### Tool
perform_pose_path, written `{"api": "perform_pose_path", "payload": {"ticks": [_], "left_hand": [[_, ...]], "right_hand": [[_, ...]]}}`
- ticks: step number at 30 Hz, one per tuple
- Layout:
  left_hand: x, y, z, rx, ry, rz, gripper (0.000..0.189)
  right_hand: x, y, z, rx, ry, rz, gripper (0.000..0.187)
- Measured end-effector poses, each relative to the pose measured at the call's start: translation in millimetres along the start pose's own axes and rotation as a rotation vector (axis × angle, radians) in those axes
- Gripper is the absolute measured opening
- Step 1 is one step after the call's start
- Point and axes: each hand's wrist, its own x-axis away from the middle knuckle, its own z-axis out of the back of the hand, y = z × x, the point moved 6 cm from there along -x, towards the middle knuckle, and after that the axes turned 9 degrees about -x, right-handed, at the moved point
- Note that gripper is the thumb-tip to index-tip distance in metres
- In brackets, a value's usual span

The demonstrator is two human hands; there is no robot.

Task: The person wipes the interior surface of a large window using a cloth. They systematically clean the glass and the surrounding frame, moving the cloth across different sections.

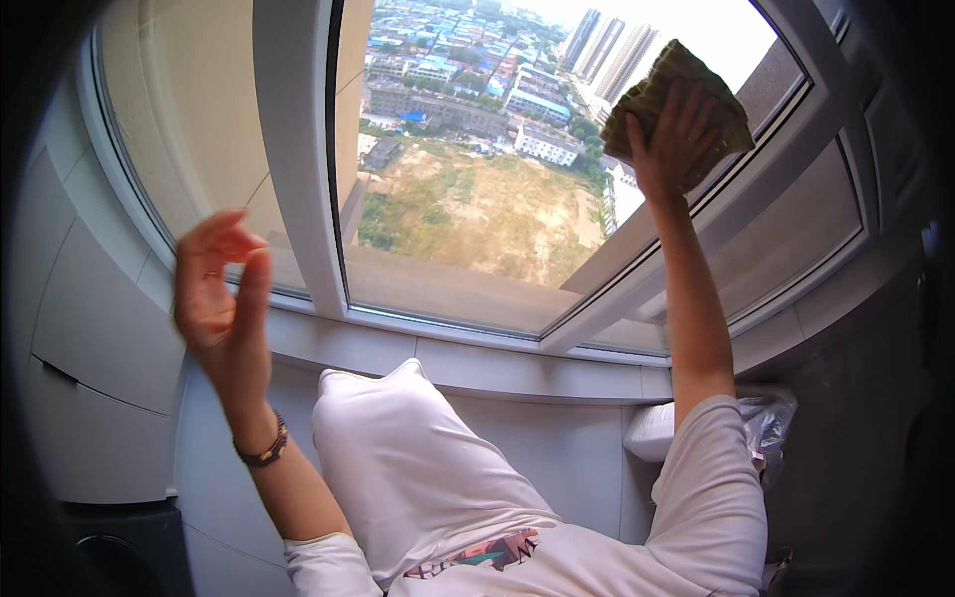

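Note:
At the upper right, my right hand (675, 142) lies spread flat on a folded olive-brown cloth (727, 97), pressing it to the pane of a large window (477, 216). The cloth covers part of the glass near the slanting white window frame (746, 179). My left hand (220, 283) is raised at the left, in front of the lower window frame, with its fingers curled and apart. Nothing shows in it. A dark braided bracelet (265, 448) is on the left wrist. Through the glass, buildings and a bare field lie far below.
A pale tiled sill (358, 351) runs beneath the window. White cabinet fronts (97, 313) stand at the left, above a dark appliance (127, 548). At the right, a clear plastic bag (768, 425) and a white item lie below the sill, behind my right sleeve.

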Motion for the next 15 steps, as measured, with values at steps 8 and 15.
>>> {"api": "perform_pose_path", "payload": {"ticks": [8, 15], "left_hand": [[-41, 194, 90, -0.516, 0.011, -0.897, 0.027], [-56, 229, 63, -0.601, -0.144, -1.067, 0.025]], "right_hand": [[15, -192, -74, -0.277, -0.467, 0.381, 0.083], [-16, -90, -27, -0.142, -0.373, 0.358, 0.084]]}}
